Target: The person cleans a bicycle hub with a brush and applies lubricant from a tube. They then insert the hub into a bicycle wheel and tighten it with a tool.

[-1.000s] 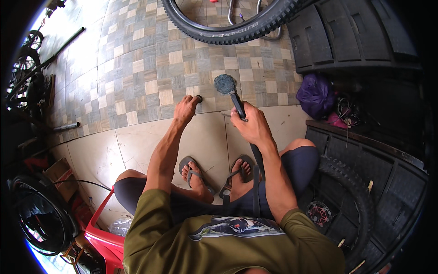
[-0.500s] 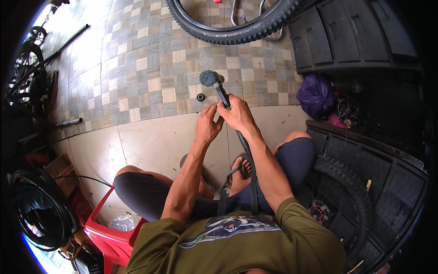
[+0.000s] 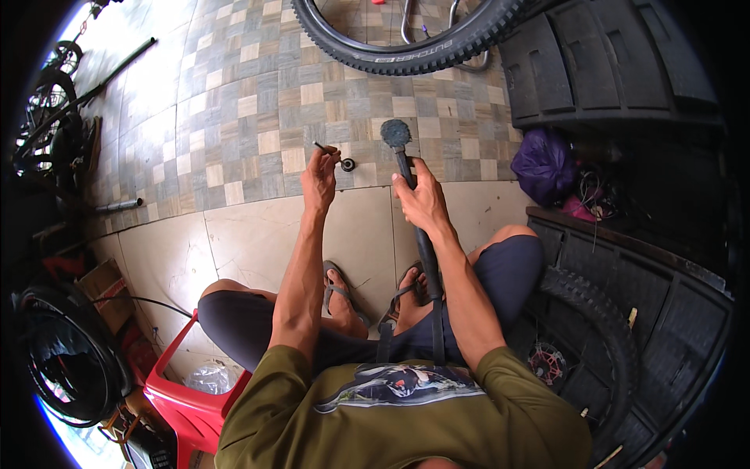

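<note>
In the head view, my only one, I have the left hand point(image 3: 319, 184) pinched on a thin dark pin point(image 3: 319, 146), aslant above the tiled floor point(image 3: 234, 141). Just beside its fingertips a small black ring point(image 3: 348, 165) sits on the floor; whether they touch it I cannot tell. The right hand point(image 3: 423, 202) is clamped round the handle of a mallet point(image 3: 404, 162), whose rough grey-blue head points away from me, right of the ring. The two hands are apart.

For good control, I judge the pin wants a light pinch, so the fingertips can trim its tilt. I'd want the left fingers out from under the mallet head, the right grip firm and the wrist loose.

Ahead, a knobbly front wheel point(image 3: 398, 64) limits my reach. Black crates point(image 3: 586, 66), a purple bag point(image 3: 542, 166) and tangled cables point(image 3: 594, 195) crowd the right; a second wheel point(image 3: 598, 320) is by the right knee. A red chair point(image 3: 195, 414) stands left. Sandalled feet point(image 3: 337, 293) sit behind the hands, so short swings seem safest; the dark straps point(image 3: 438, 336) near the handle's lower end could snag.
</note>
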### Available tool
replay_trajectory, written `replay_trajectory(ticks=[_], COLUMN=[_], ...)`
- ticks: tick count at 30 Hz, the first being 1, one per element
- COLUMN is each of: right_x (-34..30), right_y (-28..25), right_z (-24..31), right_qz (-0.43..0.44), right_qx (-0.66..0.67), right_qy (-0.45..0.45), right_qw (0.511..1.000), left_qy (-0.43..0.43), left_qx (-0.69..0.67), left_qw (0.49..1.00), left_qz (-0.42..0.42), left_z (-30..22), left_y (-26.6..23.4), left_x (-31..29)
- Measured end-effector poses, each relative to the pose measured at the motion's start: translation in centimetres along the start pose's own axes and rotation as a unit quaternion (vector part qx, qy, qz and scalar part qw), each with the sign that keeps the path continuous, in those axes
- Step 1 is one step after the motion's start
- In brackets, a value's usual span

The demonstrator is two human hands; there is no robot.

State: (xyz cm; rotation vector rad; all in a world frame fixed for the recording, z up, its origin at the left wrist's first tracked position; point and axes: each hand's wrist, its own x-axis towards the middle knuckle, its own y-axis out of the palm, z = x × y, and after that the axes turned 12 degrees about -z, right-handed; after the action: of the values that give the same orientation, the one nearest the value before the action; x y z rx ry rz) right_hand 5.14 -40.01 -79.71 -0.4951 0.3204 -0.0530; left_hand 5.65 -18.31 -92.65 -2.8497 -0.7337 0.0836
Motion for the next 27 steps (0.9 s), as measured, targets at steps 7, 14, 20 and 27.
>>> replay_trajectory(ticks=[7, 14, 20, 27], right_x=[0.0, -0.3, -0.5, -0.2], right_y=[-0.7, -0.5, -0.3, 0.2], right_z=[-0.2, 0.0, 0.1, -0.3], right_qz=[-0.042, -0.030, -0.015, 0.002], right_qx=[0.034, 0.050, 0.047, 0.050], right_qy=[-0.047, -0.046, -0.037, -0.057], right_qw=[0.997, 0.997, 0.998, 0.997], left_qy=[0.047, 0.075, 0.072, 0.084], left_qx=[0.127, 0.122, 0.134, 0.134], left_qw=[0.985, 0.984, 0.982, 0.980], left_qz=[0.109, 0.106, 0.115, 0.117], left_z=[1.2, 2.1, 2.2, 2.0], left_y=[0.8, 1.1, 1.1, 1.5], left_x=[1.0, 1.1, 1.0, 1.0])
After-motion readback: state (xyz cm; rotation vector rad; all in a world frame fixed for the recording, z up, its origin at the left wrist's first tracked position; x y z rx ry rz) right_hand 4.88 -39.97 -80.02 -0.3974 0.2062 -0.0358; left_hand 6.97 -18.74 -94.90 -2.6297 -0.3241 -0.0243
